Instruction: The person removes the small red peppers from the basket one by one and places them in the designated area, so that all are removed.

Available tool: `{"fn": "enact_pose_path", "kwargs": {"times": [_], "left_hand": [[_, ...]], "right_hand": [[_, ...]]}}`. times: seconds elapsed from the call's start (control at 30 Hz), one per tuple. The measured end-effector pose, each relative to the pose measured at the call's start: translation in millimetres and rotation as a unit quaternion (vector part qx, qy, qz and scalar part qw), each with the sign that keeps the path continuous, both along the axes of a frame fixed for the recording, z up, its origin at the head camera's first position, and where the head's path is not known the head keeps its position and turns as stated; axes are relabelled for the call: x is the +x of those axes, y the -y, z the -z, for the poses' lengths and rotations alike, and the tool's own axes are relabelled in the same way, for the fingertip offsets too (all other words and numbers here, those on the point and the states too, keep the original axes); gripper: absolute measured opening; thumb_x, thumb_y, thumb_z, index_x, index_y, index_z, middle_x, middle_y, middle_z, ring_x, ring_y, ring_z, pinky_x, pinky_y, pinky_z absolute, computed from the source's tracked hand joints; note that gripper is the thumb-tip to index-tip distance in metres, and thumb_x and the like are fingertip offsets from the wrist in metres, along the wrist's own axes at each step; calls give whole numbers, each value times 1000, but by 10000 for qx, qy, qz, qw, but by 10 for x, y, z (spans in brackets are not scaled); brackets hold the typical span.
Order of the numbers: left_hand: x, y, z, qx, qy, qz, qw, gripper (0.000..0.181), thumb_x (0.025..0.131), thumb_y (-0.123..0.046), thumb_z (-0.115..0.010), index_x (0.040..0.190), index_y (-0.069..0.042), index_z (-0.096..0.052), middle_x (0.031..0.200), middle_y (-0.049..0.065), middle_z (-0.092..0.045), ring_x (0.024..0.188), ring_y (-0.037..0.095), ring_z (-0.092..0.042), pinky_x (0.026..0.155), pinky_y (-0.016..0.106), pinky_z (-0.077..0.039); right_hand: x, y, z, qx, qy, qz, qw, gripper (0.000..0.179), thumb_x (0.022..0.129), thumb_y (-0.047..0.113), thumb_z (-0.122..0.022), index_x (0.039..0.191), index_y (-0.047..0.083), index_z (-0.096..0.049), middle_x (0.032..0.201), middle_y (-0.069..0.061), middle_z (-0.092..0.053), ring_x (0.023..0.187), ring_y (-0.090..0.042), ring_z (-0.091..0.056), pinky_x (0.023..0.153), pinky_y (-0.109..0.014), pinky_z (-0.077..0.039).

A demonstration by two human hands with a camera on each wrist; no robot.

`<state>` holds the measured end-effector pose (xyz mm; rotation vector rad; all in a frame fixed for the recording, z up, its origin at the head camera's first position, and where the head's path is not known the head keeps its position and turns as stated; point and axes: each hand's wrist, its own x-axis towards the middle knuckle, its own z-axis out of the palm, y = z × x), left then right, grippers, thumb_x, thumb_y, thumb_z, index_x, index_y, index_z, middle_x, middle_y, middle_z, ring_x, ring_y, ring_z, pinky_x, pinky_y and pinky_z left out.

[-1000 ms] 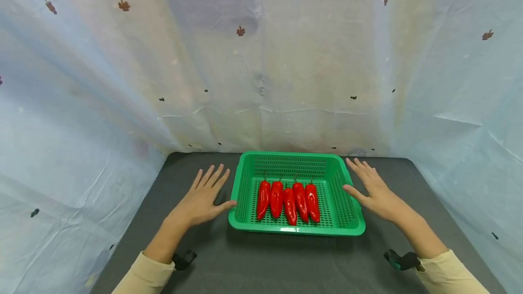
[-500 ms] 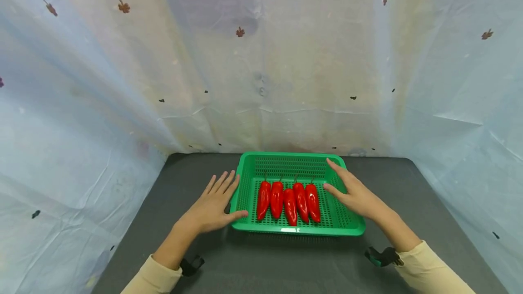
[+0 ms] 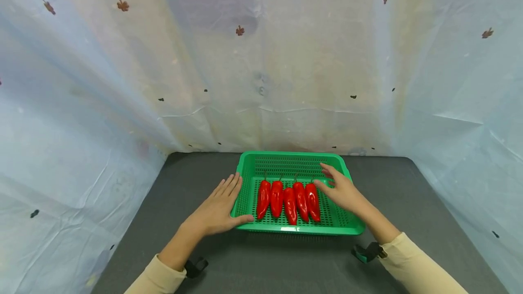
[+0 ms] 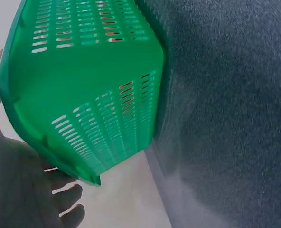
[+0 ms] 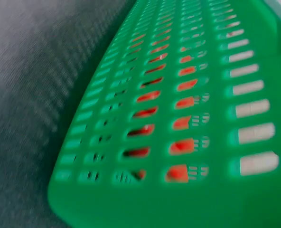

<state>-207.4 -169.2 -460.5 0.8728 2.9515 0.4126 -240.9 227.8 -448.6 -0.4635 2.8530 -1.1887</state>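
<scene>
A green slotted plastic basket (image 3: 294,230) stands on the dark table, with several red chili peppers (image 3: 277,198) laid side by side in it, stems toward the back. My left hand (image 3: 218,208) lies along the basket's left rim, its fingers straight and the thumb over the front left corner. In the left wrist view that hand (image 4: 22,185) is beside the rim, holding nothing. Over the basket's right part hovers my right hand (image 3: 343,192), fingers slightly bent, thumb close to the rightmost pepper (image 3: 312,201). The right wrist view shows only the basket wall (image 5: 216,199), not the hand.
The dark grey table (image 3: 286,267) surrounds the basket. A pale plastic sheet (image 3: 261,58) with leaf prints hangs behind and at both sides. Each wrist carries a black strap, the left strap (image 3: 196,267) and the right strap (image 3: 367,252).
My left hand has moved right onto the basket's left rim. My right hand has come left from outside the basket to above the rightmost pepper, its fingers bending more. Basket and peppers stay put.
</scene>
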Motion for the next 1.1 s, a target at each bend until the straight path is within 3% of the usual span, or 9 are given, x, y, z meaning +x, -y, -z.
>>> {"fn": "enact_pose_path", "kwargs": {"times": [0.33, 0.63, 1.1], "left_hand": [[4, -27, 37, 106, 160, -16, 9998, 119, 96, -81, -55, 172, -1, -9, 180, 15, -1, 167, 33, -3, 135, 52, -10], [-5, -23, 55, 97, 121, -65, 9999, 123, 94, -82, -58, 172, -1, -9, 180, 15, -1, 167, 32, -3, 135, 53, -10], [5, -36, 78, 59, 54, -142, 9999, 122, 94, -84, -55, 172, -3, -8, 181, 13, 0, 167, 31, -3, 135, 52, -10]], "right_hand": [[-101, 49, 113, 333, 407, 45, 9986, 68, 112, 23, -59, 165, -8, -29, 161, -38, -40, 145, -55, -46, 114, -65, -46], [-138, 116, 177, 532, 619, -91, 9966, 65, 109, 17, -64, 162, -8, -36, 156, -38, -46, 138, -55, -53, 107, -66, -51], [-163, 127, 290, 806, 747, -187, 9938, 61, 106, 18, -70, 155, -10, -47, 149, -34, -54, 124, -50, -64, 96, -59, -59]]}}
